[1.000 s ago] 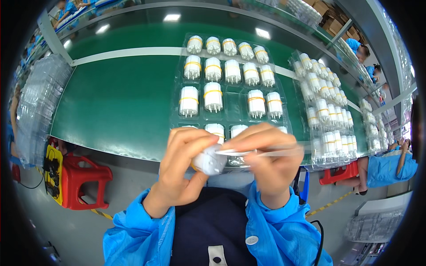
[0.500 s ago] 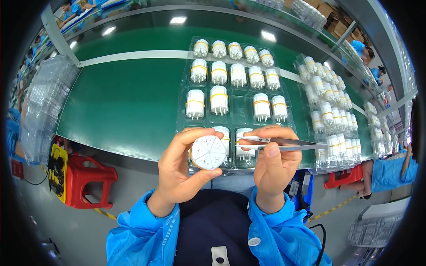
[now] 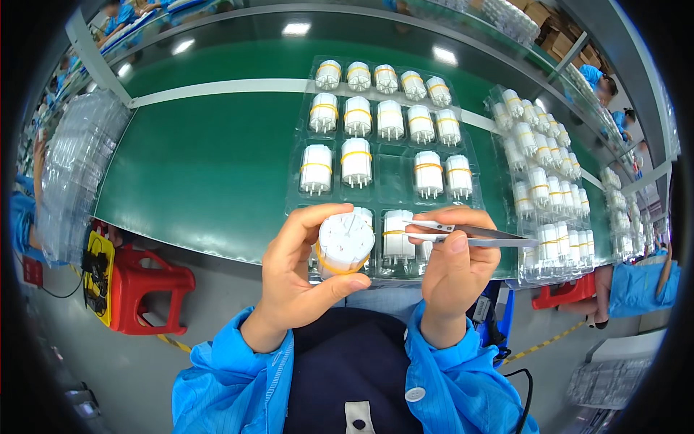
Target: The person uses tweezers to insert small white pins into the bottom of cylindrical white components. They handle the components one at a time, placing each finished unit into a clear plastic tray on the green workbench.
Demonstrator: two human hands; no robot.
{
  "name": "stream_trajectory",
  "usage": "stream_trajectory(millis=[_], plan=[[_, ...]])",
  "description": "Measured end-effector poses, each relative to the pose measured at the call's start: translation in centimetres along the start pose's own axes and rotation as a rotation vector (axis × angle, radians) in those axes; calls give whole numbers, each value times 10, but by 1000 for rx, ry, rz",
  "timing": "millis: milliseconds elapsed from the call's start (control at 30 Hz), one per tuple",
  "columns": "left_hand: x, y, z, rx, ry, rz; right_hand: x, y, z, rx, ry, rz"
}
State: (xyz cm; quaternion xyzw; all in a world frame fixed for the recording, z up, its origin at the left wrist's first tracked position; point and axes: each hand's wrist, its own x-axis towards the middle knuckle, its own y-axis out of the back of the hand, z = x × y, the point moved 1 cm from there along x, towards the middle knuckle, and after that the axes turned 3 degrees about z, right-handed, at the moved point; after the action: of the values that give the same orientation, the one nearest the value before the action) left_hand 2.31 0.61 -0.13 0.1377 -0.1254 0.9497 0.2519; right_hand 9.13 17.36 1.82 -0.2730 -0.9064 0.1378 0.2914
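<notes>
Tweezers (image 3: 470, 235) lower, beside white, yellow-banded bundle (image 3: 343, 246)

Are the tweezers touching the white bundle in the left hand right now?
Apart. The head view shows the tweezers in the right hand, tips clear of the white bundle in the left hand.

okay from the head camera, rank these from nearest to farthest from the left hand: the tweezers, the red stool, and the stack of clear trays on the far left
From the left hand:
1. Tweezers, just to its right, held in the right hand.
2. Red stool, lower left, below the green table's edge.
3. Stack of clear trays, far left, at the table's end.
</notes>
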Motion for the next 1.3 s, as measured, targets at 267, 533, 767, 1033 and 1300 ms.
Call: stream_trajectory(millis=[267,533,767,1033,1300], plan=[[7,-12,-3,6,-15,-62,2,18,1,13,16,64],[12,-20,1,47,-76,-58,7,34,-3,-58,122,86],[82,10,26,118,65,-103,30,106,-14,-286,229,366],[138,-39,-30,1055,-343,-339,28,124,-3,-342,27,346],[142,-58,-43,1525,-539,-364,25,132,12,-233,-112,283]])
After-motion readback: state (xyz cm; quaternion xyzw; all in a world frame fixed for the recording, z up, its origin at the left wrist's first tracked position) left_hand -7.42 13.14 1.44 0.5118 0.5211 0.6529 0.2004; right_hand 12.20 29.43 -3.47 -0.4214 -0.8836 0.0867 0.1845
